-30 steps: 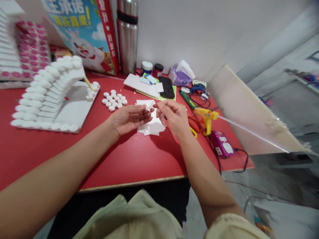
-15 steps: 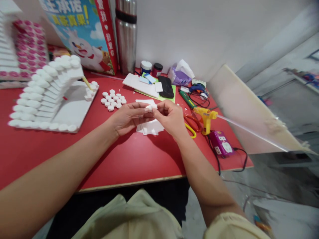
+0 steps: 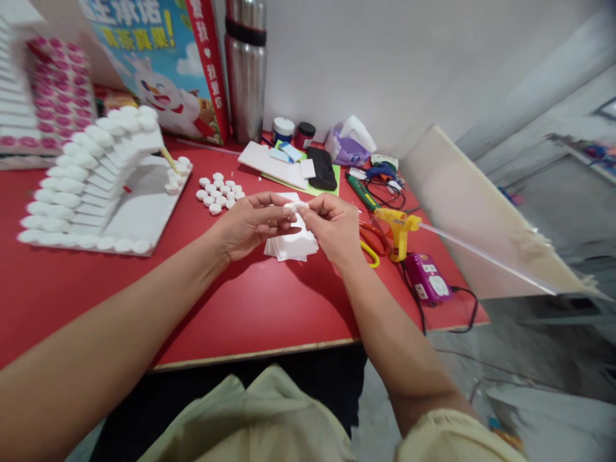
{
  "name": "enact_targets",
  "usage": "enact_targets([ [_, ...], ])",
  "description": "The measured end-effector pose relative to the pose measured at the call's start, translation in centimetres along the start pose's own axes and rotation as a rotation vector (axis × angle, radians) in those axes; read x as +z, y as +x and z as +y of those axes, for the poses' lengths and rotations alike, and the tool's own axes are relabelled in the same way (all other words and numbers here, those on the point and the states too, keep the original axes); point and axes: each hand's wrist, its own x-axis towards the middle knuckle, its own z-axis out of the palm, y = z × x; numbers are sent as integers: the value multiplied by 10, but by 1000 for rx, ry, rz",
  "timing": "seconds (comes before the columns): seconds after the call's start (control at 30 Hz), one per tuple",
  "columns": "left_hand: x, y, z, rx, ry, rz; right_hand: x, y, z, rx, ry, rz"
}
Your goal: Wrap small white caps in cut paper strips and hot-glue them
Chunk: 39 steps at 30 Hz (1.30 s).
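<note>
Between the fingertips of my left hand point(image 3: 255, 223) and my right hand point(image 3: 332, 224) is a small white piece of paper or tissue point(image 3: 292, 207), pinched from both sides. Its exact shape is partly covered by the fingers. Below the hands lies a fanned stack of white paper sheets point(image 3: 291, 247). To the left of my left hand sits a cluster of small white rounded pieces point(image 3: 219, 192). A white stair-like model point(image 3: 96, 186), edged with similar rounded pieces, stands farther left on the red table point(image 3: 250, 314).
Scissors point(image 3: 370, 251), a yellow glue gun point(image 3: 397, 228) and a purple power socket box point(image 3: 428, 279) lie right of my hands. Behind are a black pouch point(image 3: 321, 168), a tissue pack point(image 3: 349, 147), paint jars point(image 3: 283, 130) and a steel flask point(image 3: 246, 77). A pale board point(image 3: 481, 224) leans at the right.
My left fingers have spread a little and the right fingers have shifted slightly on the white piece. It shows less between the fingertips. The table items stay where they were.
</note>
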Motion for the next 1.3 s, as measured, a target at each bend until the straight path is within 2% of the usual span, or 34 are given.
enact_targets([
  [0.23, -1, 1, -2, 50, -3, 4, 3, -2, -2, -114, -107, 2],
  [0.4, -3, 2, -1, 53, 23, 18, 0, 2, 5, -23, -20, -76],
  [0.63, -4, 2, -4, 45, 53, -14, -1, 2, 4, 55, -6, -85],
  [0.8, -2, 1, -5, 109, 55, -15, 2, -2, 5, -29, -101, -28],
  [0.93, -4, 1, -5, 201, 114, 3, 5, -6, 2, -87, -71, -47],
  [1.03, -5, 0, -4, 264, 189, -5, 4, -8, -2, -184, -149, -41],
  [1.13, -5, -1, -2, 299, 265, 10, 1, -8, -4, -258, -247, -58],
  [1.3, -2, -3, 1, 329, 315, 11, -3, -6, -3, -339, -231, -101],
])
